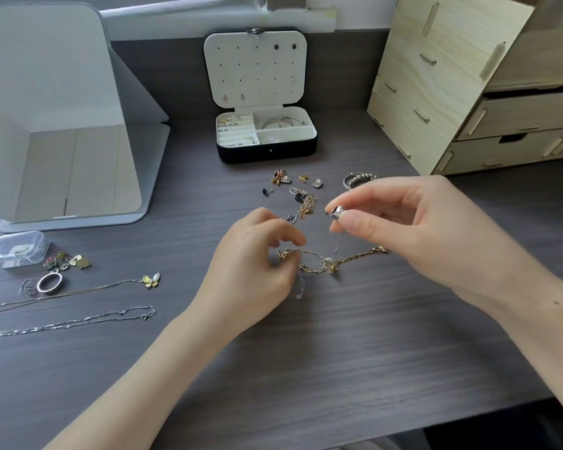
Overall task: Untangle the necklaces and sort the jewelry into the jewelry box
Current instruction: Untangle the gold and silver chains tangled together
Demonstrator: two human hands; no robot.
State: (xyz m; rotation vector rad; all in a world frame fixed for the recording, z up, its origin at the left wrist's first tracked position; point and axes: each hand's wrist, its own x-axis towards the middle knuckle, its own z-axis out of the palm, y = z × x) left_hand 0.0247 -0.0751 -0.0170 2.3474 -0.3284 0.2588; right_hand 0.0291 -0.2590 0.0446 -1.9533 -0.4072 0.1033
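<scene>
Head view: tangled gold link chain (pixel 355 256) lies on dark wood-grain table (pixel 338 352), well short of open black jewelry box (pixel 267 154). Left hand (pixel 257 264) pinches its left end. Right hand (pixel 413 228) pinches small silver pendant (pixel 336 212), its fine silver chain (pixel 336 243) running down into the knot. Judged light, limp, snag-prone, fragile; hold just beside knot, tease gently.

Tangled gold and silver necklaces (pixel 325 263) lie on the desk (pixel 338 352); jewelry box (pixel 266 138) stands open behind, partly filled.
</scene>
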